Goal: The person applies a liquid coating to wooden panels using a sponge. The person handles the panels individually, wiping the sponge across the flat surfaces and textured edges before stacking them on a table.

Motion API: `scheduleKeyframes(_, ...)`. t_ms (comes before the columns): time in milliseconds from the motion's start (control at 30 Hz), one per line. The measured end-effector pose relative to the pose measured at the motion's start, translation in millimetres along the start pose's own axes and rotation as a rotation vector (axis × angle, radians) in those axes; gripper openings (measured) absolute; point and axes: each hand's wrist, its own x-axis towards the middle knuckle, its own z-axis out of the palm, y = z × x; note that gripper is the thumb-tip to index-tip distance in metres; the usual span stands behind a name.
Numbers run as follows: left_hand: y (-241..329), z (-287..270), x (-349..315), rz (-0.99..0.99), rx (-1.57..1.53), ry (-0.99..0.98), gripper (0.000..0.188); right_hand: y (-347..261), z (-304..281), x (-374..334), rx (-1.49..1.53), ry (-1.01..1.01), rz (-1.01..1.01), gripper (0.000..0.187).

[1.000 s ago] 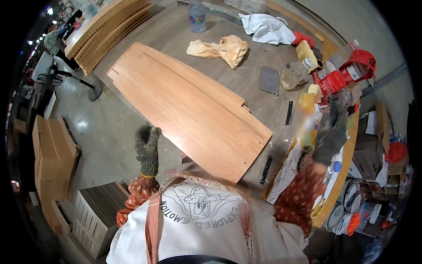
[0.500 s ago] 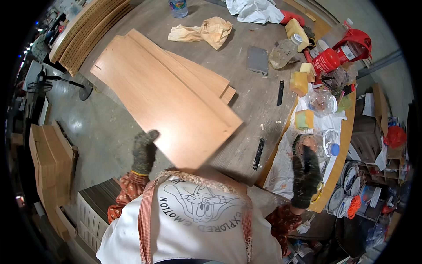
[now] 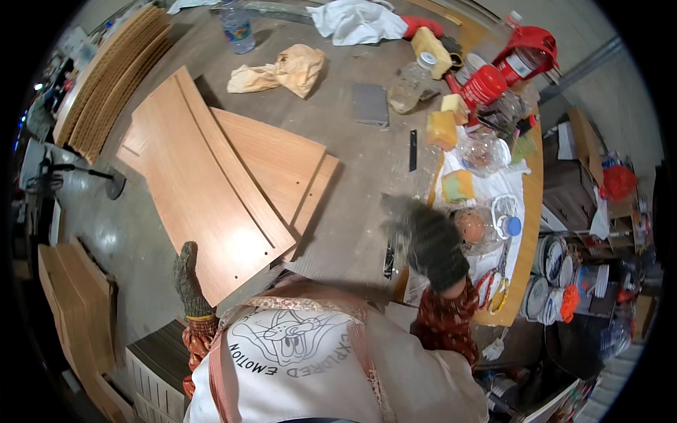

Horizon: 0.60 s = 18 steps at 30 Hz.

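My left hand [image 3: 189,282], in a dark grey knit glove, grips the near left edge of a light wooden board [image 3: 201,204]; some of its fingers are hidden. That board lies slantwise on top of other wooden boards [image 3: 271,155] on the grey worktable [image 3: 338,233]. Small dark holes show near its close end. My right hand [image 3: 427,243], gloved alike, is over the table to the right of the boards. Its fingers are smeared by motion, so whether they hold anything is unclear. Beside it lies a clear plastic bottle [image 3: 486,229] with a blue cap.
Sponges [image 3: 442,130], a jar [image 3: 409,88], a red bottle [image 3: 485,86] and scissors [image 3: 499,292] crowd the right side. A crumpled tan cloth [image 3: 296,70], a grey block [image 3: 370,104] and a water bottle [image 3: 238,32] stand farther back. Stacked panels [image 3: 106,84] rise at far left.
My right hand has moved left, from above the blue-capped bottle toward the boards. The top board has turned and shifted left with my left hand at its edge, uncovering more of the boards below.
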Motion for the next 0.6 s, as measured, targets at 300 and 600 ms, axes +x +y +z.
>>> scheduleKeyframes(300,3,28,4,-0.261,-0.705,0.04,0.035,52,71,44,0.338,-0.57,0.492,0.048)
scheduleKeyframes(600,37,29,18,-0.258,-0.32,-0.076,0.036,44,28,60,1.003,-0.11,0.454,0.059)
